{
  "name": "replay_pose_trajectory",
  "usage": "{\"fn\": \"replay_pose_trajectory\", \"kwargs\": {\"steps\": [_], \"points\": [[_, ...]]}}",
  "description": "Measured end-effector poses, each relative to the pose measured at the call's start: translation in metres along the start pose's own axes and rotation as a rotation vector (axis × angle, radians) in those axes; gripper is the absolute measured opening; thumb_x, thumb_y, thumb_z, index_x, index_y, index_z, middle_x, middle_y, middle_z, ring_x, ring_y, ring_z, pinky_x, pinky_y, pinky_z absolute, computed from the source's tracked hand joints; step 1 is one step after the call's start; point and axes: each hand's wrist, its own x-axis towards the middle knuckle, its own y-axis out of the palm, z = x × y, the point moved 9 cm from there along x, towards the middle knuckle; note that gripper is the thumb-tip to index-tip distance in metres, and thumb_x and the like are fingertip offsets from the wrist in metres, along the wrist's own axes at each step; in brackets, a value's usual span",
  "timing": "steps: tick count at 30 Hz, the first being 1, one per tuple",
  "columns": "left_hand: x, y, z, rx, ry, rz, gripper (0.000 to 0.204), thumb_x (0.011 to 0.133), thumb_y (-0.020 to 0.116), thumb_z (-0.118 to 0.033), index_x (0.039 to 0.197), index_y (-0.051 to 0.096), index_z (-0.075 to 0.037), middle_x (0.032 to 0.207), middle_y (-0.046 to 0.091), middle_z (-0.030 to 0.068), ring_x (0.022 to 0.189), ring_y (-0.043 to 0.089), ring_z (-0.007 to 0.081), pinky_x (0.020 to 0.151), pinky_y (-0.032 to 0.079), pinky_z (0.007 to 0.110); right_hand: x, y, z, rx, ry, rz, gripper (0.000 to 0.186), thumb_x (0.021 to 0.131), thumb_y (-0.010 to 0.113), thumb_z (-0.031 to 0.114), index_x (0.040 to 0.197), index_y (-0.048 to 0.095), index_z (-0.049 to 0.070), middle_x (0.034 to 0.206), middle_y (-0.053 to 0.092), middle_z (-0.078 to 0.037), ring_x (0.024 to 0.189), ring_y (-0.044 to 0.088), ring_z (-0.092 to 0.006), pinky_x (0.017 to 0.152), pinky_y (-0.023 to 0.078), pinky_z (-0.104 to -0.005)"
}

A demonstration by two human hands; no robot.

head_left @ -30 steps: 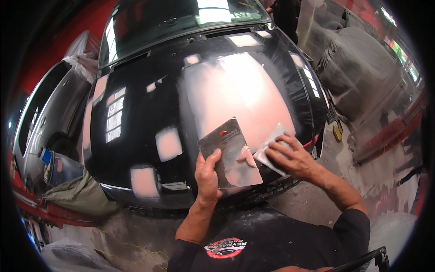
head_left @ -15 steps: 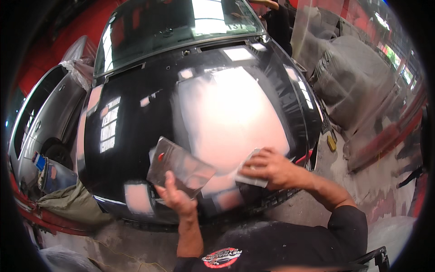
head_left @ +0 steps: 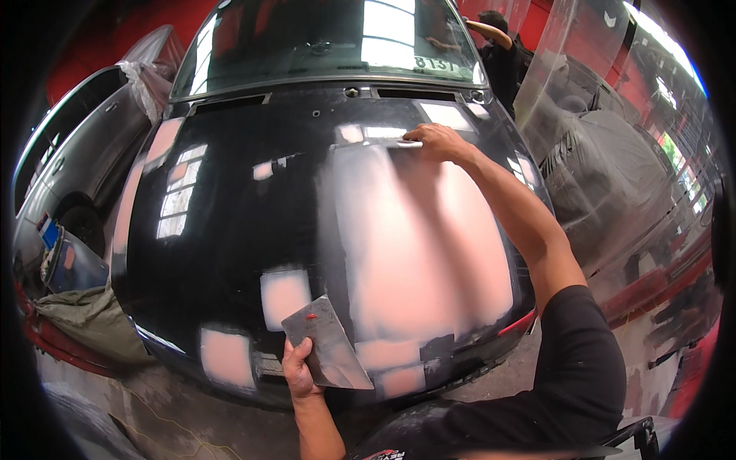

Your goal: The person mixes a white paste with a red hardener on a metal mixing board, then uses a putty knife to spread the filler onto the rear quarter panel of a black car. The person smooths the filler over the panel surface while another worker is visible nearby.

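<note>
A black car hood (head_left: 230, 238) fills the middle, with a large pink filler patch (head_left: 414, 284) on its right half and smaller pink patches around it. My left hand (head_left: 300, 369) grips a flat grey mixing board (head_left: 331, 349) above the hood's front edge; pink filler is smeared on it, along with a small red dab (head_left: 311, 317). Stretched far forward, my right hand (head_left: 441, 143) pinches a thin pale filler spreader (head_left: 409, 143) at the far edge of the large patch. My fingers partly cover the spreader.
Beyond the hood lies the windshield (head_left: 330, 57). A grey car (head_left: 92, 153) stands at the left, near a blue-grey bin (head_left: 77, 264) and a green cloth (head_left: 84, 318). A covered object (head_left: 606, 165) stands at the right. Another person (head_left: 498, 57) is at the far right of the windshield.
My right hand has gone from the patch's near end to its far edge with the spreader. The mixing board in my left hand is lower and turned more upright. The view has shifted.
</note>
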Motion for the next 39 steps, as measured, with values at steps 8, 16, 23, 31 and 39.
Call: {"fn": "replay_pose_trajectory", "kwargs": {"steps": [8,16,23,31,39], "points": [[0.002,0.003,-0.002,0.029,-0.028,0.000,0.051,0.090,0.056,-0.014,0.137,0.045,0.002,0.119,0.063,0.0198,0.105,0.066,0.0311,0.093,0.055,0.042,0.009,0.019,-0.006,0.057,0.060,0.105,0.045,0.079,0.065,0.013,0.123,0.070,0.017,0.120,0.068,-0.012,0.111,0.064,-0.0329,0.095,0.050,-0.0401],[0.003,0.007,-0.001,-0.017,-0.064,0.062,0.042,0.096,0.052,-0.014,0.136,0.047,-0.004,0.124,0.062,0.0182,0.104,0.067,0.0287,0.089,0.058,0.043,-0.131,0.006,0.056,0.217,-0.094,0.136,0.049,0.073,0.066,0.004,0.122,0.069,0.010,0.115,0.069,-0.015,0.101,0.066,-0.0319,0.089,0.052,-0.0409],[0.007,0.001,0.003,-0.008,-0.137,0.123,0.045,0.095,0.053,-0.013,0.137,0.045,-0.001,0.124,0.062,0.0176,0.110,0.064,0.0286,0.094,0.055,0.042,-0.330,0.003,0.155,0.037,0.091,-0.024,0.052,0.080,0.075,0.020,0.130,0.061,0.013,0.123,0.062,-0.011,0.120,0.056,-0.0306,0.100,0.044,-0.0451],[0.008,0.005,0.009,-0.005,-0.153,0.082,0.041,0.096,0.054,-0.018,0.134,0.050,-0.004,0.116,0.065,0.0162,0.092,0.069,0.0297,0.077,0.061,0.045,-0.395,-0.007,0.198,0.016,0.082,-0.103,0.042,0.080,0.067,0.013,0.122,0.064,0.012,0.115,0.064,-0.006,0.112,0.059,-0.0255,0.096,0.042,-0.0419],[0.005,0.020,0.005,-0.023,-0.128,0.167,0.052,0.090,0.057,-0.008,0.139,0.043,0.002,0.127,0.061,0.0190,0.113,0.063,0.0317,0.100,0.052,0.044,-0.226,-0.076,0.074,0.149,0.001,-0.286,0.055,0.080,0.060,0.000,0.133,0.062,0.013,0.129,0.063,-0.011,0.118,0.059,-0.0310,0.099,0.044,-0.0421]]}}
